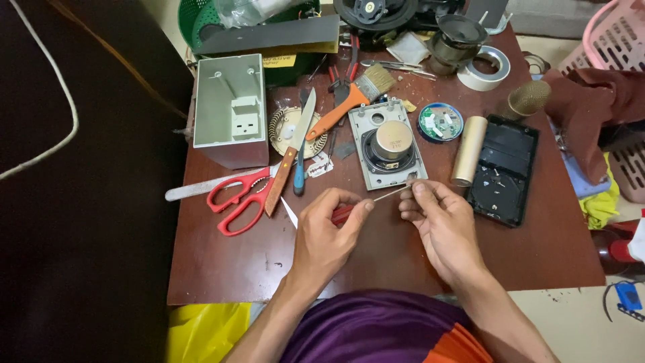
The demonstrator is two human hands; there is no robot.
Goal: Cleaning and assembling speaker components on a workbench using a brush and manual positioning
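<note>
My left hand (327,233) grips the red handle of a small screwdriver (344,214) above the brown table (222,262). Its thin metal shaft runs right to my right hand (437,218), whose fingertips pinch the tip. Just beyond the hands lies a grey speaker panel (386,142) with a round metal-capped speaker driver in it. Whether the right hand also holds something small is hidden by the fingers.
Red scissors (240,198), a knife (290,158), an orange-handled brush (349,99) and a grey box (230,107) lie left. A gold cylinder (468,150), a black casing (504,168), a tape roll (485,69) and a round circuit board (441,121) lie right.
</note>
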